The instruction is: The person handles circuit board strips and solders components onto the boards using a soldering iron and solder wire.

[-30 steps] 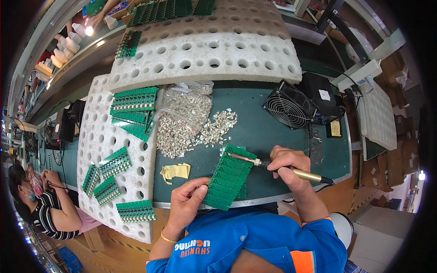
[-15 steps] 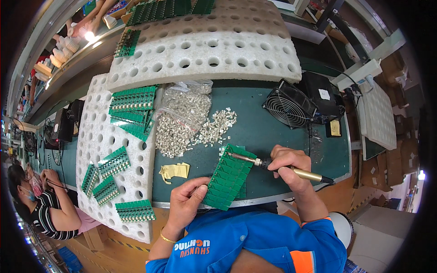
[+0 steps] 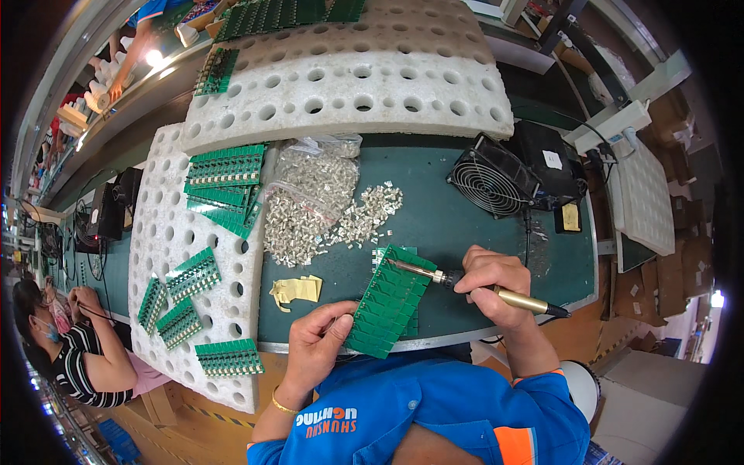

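Note:
My left hand (image 3: 321,341) pinches the lower left edge of a green circuit board panel (image 3: 386,304), tilted over the front edge of the bench. Closed around a soldering iron (image 3: 508,297) with a gold-coloured handle, my right hand (image 3: 496,285) points it leftward. The iron's tip meets the panel near its upper end, or hovers just above it; I cannot tell which. Part of another green board shows beneath the panel. Beyond it lies a heap of small white connectors (image 3: 364,219), beside a clear plastic bag (image 3: 318,174) of the same parts.
A white foam slab (image 3: 159,232) on the left carries several circuit boards (image 3: 225,167). Another foam slab (image 3: 341,85) spans the back. A black fan (image 3: 492,182) stands at the right, and yellow paper (image 3: 298,291) lies near my left hand. A co-worker (image 3: 85,341) sits at far left.
Both of my hands, the panel and the iron stay almost where they were. At the upper left, another person's arm has moved down toward the white cup-shaped parts.

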Demonstrator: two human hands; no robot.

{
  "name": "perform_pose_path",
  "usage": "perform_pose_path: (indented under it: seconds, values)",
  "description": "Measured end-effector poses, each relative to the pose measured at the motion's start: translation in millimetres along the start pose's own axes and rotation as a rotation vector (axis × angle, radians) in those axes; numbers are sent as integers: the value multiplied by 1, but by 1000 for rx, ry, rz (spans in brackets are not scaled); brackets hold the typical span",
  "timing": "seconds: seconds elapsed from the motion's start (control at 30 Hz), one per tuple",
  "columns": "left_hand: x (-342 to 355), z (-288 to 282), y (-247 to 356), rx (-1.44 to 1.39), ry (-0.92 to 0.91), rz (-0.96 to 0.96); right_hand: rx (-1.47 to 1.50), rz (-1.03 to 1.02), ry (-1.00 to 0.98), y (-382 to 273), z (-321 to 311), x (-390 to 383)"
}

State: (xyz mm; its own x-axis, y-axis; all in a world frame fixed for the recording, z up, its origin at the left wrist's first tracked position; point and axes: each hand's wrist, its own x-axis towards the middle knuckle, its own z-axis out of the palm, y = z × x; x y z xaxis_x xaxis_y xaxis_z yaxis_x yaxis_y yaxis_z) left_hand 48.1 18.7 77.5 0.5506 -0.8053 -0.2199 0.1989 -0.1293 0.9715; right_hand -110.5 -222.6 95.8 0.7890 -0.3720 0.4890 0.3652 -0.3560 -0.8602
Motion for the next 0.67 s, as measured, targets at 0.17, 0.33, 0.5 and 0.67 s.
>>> perform_pose_path:
  seconds: [0.17, 0.33, 0.5, 0.67]
  values:
    - [1, -1, -1, 1, 2, 1, 51, -28, 24, -7, -7, -5]
    - [2, -2, -5, -28, 3, -17, 80, -55, 63, -10, -8, -6]
    - [2, -3, -6, -25, -4, -6, 104, -65, 105, -5, -4, -9]
    - [0, -4, -4, -55, 5, -32, 111, -50, 123, -1, -2, -10]
